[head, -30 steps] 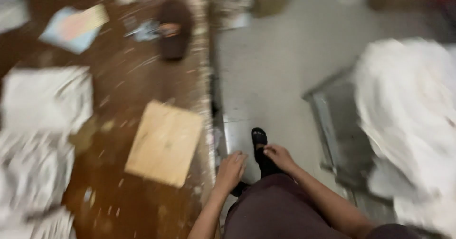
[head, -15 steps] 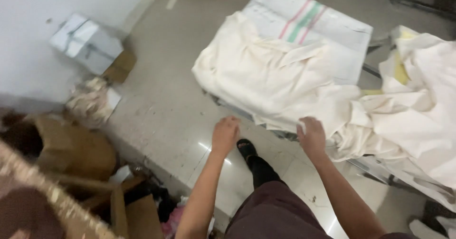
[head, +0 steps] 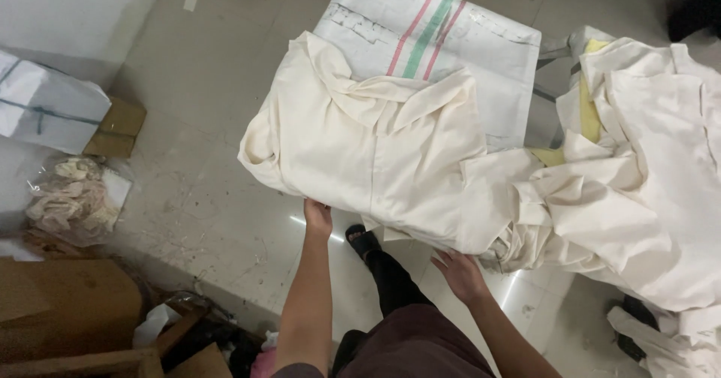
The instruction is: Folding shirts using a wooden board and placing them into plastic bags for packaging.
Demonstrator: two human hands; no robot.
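A stack of cream cloth pieces (head: pixel 375 145) lies folded over a white woven sack (head: pixel 443 40) with pink and green stripes. My left hand (head: pixel 318 216) touches the near lower edge of that stack, fingers tucked under the cloth. My right hand (head: pixel 460 273) is spread open just below the stack's near right edge, holding nothing that I can see. A bigger heap of the same cream cloth (head: pixel 638 183) spills to the right, with a yellow piece (head: pixel 589 119) in it. My dark trouser leg and black shoe (head: pixel 364 240) stand between my arms.
A pale tiled floor (head: pixel 203 190) lies under everything. At the left are a white wrapped parcel (head: pixel 45 104) on a cardboard piece, a clear bag of cloth scraps (head: pixel 71 198) and brown cardboard boxes (head: pixel 67 303). Wooden pieces (head: pixel 173 337) sit at the bottom left.
The view swung from a brown littered floor to the cloth stack. Both hands dropped from the top of the stack to its near lower edge; the left slid under the cloth.
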